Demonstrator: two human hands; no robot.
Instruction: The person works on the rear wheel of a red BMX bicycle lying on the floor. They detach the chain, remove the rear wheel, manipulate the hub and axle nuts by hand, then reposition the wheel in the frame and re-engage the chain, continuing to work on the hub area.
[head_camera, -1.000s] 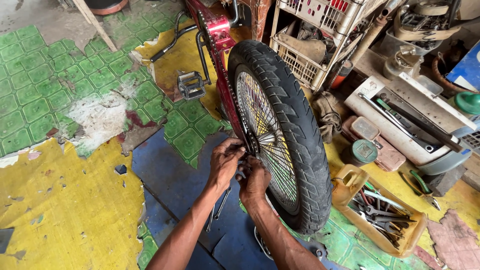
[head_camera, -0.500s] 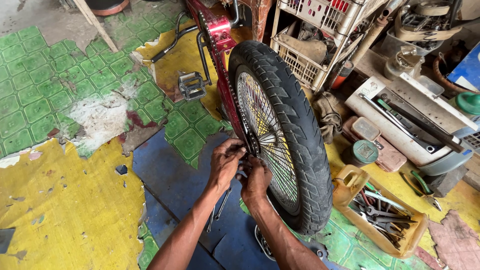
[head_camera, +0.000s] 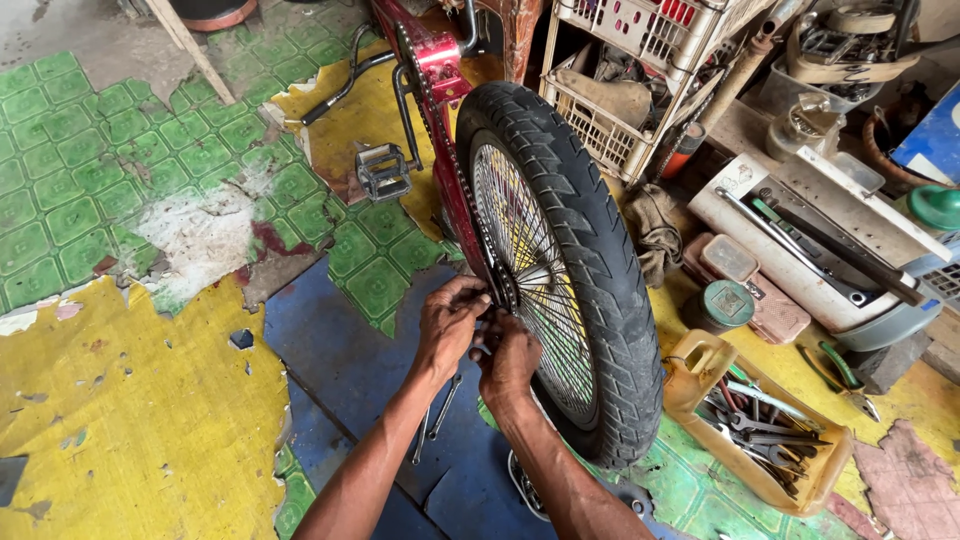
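Observation:
A red bicycle frame (head_camera: 432, 60) stands upside down with its black-tyred rear wheel (head_camera: 590, 250) up and many thin spokes. Both my hands work at the wheel's hub (head_camera: 497, 290). My left hand (head_camera: 448, 322) pinches something small at the axle beside the chain (head_camera: 455, 180); what it holds is hidden by the fingers. My right hand (head_camera: 512, 358) is curled just below the hub, fingers closed around the axle area. A pedal (head_camera: 382, 172) sticks out to the left.
Wrenches (head_camera: 438, 418) lie on the blue floor patch under my arms. A cut yellow jug (head_camera: 760, 425) holds several tools at right. White plastic crates (head_camera: 640, 70), a rag (head_camera: 655, 230), a green tin (head_camera: 726, 303) and a toolbox (head_camera: 830, 250) crowd the right side.
Both hands stay at the hub; the fingers have shifted slightly around the axle. The wheel and frame have not moved.

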